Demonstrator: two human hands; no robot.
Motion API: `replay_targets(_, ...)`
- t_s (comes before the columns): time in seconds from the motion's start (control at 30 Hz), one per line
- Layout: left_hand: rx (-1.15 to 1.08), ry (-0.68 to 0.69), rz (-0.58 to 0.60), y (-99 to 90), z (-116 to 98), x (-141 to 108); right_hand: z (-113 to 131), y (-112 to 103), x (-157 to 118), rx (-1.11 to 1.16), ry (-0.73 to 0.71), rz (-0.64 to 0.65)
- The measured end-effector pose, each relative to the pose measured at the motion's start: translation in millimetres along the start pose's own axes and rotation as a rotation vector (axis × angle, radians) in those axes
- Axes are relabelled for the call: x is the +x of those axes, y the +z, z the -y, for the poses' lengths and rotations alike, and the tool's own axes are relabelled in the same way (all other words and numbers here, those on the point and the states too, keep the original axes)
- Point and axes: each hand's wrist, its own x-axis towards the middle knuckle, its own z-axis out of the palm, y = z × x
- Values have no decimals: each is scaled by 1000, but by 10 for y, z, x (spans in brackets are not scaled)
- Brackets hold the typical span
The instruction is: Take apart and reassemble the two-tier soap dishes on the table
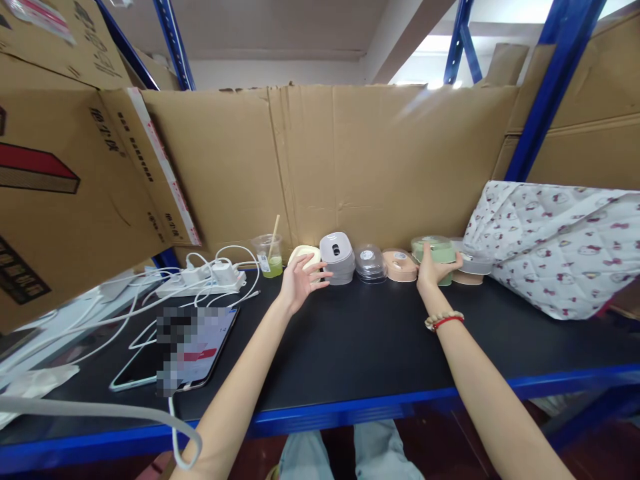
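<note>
My right hand (431, 272) is wrapped round a light-green container with a clear lid (440, 249), at the right of a row along the back of the table. Part of another green piece shows beneath it. At the left end of the row, my left hand (296, 283) has its fingers spread in front of a cream lid or container (305, 251), which it partly hides; whether they touch I cannot tell. Between the hands stand a stack of grey lids (338, 263), several clear domed lids (371, 264) and a peach container (400, 267). A grey container (474, 260) sits right of my right hand.
A cup of green drink (273, 265) with a straw stands left of the row. A white power strip (200, 285) with tangled cables and a tablet (200, 347) occupy the left side. Cardboard (390, 160) walls the back; a patterned white bag (555, 247) leans at the right.
</note>
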Motion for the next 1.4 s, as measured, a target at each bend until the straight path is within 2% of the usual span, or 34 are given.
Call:
replay_targets(0.2, -37, -7, -23, 1, -18, -8, -117, -34, 105, -284, -40, -145)
replay_targets(0.4, -9, 4, -31, -8, -24, -6, -155, -33, 183, -298, -33, -179)
replay_targets(0.53, -4, 23, -67, 1, -25, -2, -93, -71, 162, -314, -32, -187)
replay_targets(0.6, 10, 89, -137, -3, -18, 12, -40, -106, 141, -335, -114, -174)
replay_targets(0.7, 85, 237, -335, -45, 6, 57, 22, -132, 109, -352, -381, -139)
replay_targets(0.8, 293, 330, -515, -135, 44, 111, 3, -68, 31, -294, -687, -17)
replay_targets(0.87, 514, 421, -578, -208, 78, 140, -73, 24, -85, -248, -888, 151)
replay_targets(0.97, 863, 544, -563, -291, 134, 159, -252, 174, -347, -252, -1164, 486)
replay_targets(1.07, 1083, 465, -467, -318, 173, 156, -425, 261, -599, -367, -1343, 767)
replay_targets(1.13, 1169, 376, -445, -311, 180, 148, -493, 273, -701, -486, -1363, 873)
replay_targets(1.23, 1224, 303, -504, -299, 163, 146, -515, 249, -754, -668, -1282, 954)
replay_targets(1.33, 1156, 321, -577, -305, 135, 170, -481, 221, -752, -758, -1204, 956)
replay_targets(1.4, 998, 336, -622, -314, 122, 198, -455, 214, -747, -758, -1184, 922)
